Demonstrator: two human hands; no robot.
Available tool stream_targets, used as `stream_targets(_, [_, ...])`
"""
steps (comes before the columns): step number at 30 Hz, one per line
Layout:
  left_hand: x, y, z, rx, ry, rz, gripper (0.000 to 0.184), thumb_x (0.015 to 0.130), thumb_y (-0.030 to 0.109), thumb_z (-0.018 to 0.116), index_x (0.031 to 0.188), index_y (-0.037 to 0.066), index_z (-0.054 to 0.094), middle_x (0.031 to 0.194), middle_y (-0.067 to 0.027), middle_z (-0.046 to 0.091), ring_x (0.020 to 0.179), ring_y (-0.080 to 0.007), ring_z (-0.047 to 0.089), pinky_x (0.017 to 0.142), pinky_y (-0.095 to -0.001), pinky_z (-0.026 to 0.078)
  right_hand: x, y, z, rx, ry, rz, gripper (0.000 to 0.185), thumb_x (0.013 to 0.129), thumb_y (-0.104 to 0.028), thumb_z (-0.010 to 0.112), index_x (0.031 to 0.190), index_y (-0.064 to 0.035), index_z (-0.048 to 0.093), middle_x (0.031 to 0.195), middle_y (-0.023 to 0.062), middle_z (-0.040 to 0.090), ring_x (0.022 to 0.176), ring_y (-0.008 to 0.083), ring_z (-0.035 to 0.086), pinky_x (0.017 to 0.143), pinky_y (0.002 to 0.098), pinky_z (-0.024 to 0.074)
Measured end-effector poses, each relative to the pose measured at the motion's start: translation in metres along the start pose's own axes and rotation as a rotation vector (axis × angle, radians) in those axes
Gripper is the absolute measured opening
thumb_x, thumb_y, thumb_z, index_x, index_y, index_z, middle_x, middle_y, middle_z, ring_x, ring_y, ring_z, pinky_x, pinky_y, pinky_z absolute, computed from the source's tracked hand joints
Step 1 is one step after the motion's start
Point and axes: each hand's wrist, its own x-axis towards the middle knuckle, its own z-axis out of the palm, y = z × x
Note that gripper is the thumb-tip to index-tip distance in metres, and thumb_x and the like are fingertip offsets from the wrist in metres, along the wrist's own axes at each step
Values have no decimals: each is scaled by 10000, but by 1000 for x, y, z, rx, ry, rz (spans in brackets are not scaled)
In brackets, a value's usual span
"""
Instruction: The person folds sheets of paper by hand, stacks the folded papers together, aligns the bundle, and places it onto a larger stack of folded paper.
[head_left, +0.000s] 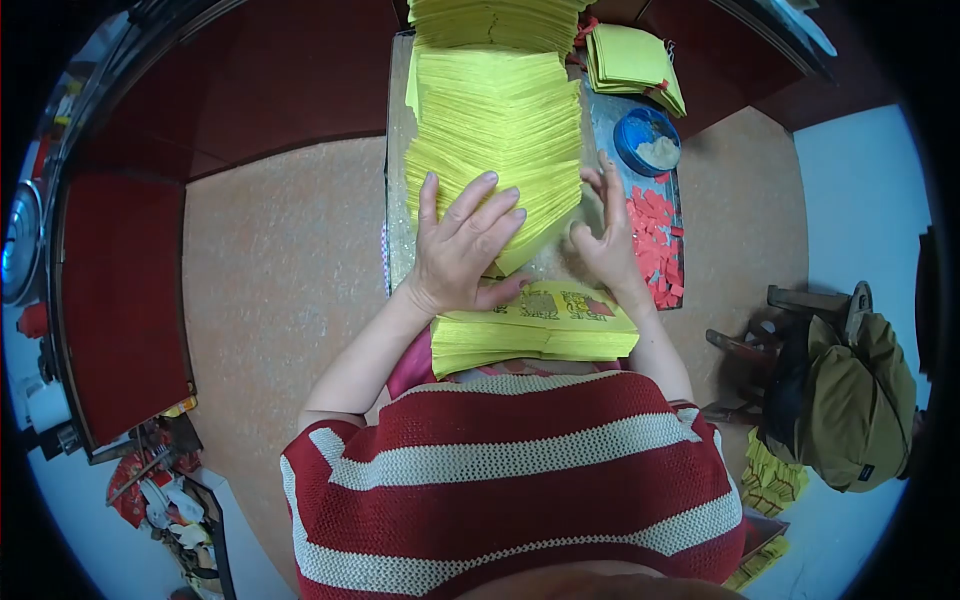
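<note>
My left hand (pixel 458 245) lies with fingers spread on the near end of a long row of overlapping yellow paper sheets (pixel 490 130). Its thumb reaches over a stack of yellow printed paper (pixel 530 345) in front of my body, which carries dark and red printed figures. Beside the row's right edge is my right hand (pixel 615 245), thumb and fingers apart, with nothing visible in it. Whether its fingertips touch the sheets I cannot tell.
On the board's right side are a blue round tin (pixel 628 150) with pale stuff in it, scattered red paper pieces (pixel 655 245) and a tied yellow bundle (pixel 630 60). A green-brown bag (pixel 855 400) hangs on a chair at right. Dark red cabinets (pixel 120 290) stand left.
</note>
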Motion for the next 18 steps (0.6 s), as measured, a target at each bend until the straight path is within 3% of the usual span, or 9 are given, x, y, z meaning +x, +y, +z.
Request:
stream_targets(1, [-1,1,2,4,-1,18,603,845,539,626,1254,99,576,1290,-106,616,1298,-343,508,1189,-590,53,2,-6,-2,-1,2,5,863,734,4,587,1520,8,231,1309,199,541,1296,324,497,1128,409,356])
stream_targets(3, [-3,2,4,-6,-5,21,571,844,522,639,1232,105,590,1270,-87,629,1279,-325,528,1188,-592,50,11,-27,-8,-346,56,-333,815,676,20,543,1466,-8,343,1347,194,523,1327,342,461,1161,471,299])
stream_targets(4, [-4,2,5,-12,-6,23,540,844,506,651,1210,111,604,1251,-68,643,1261,-306,548,1188,-594,47,15,-36,-10,-346,57,-331,815,676,20,543,1466,-8,343,1347,194,523,1327,342,461,1161,471,299])
stream_targets(6, [-7,2,9,-12,-7,24,533,843,501,656,1206,114,608,1256,-63,640,1256,-301,553,1188,-594,45,20,-49,-13,-579,-213,-372,726,675,2,540,1394,-32,443,1359,175,527,1319,343,466,1168,531,261])
stream_targets(13, [1,-5,13,46,-24,32,542,857,501,628,1216,96,618,1261,-80,638,1242,-308,564,1181,-592,56,24,-48,-17,-554,-169,-438,684,684,24,512,1364,-43,484,1302,144,585,1307,319,486,1169,557,230])
stream_targets(16, [15,-16,21,44,-20,-8,559,847,450,627,1269,86,582,1328,-101,584,1307,-307,497,1155,-629,102,18,-41,-15,-539,-126,-425,681,683,27,510,1361,-28,481,1280,138,604,1292,326,500,1157,571,243])
stream_targets(18, [30,-23,24,48,-22,-42,545,864,427,598,1282,79,580,1348,-129,568,1322,-329,479,1163,-609,89,14,-39,-19,-459,20,-400,666,676,40,501,1341,-1,490,1279,153,605,1287,333,505,1139,538,295])
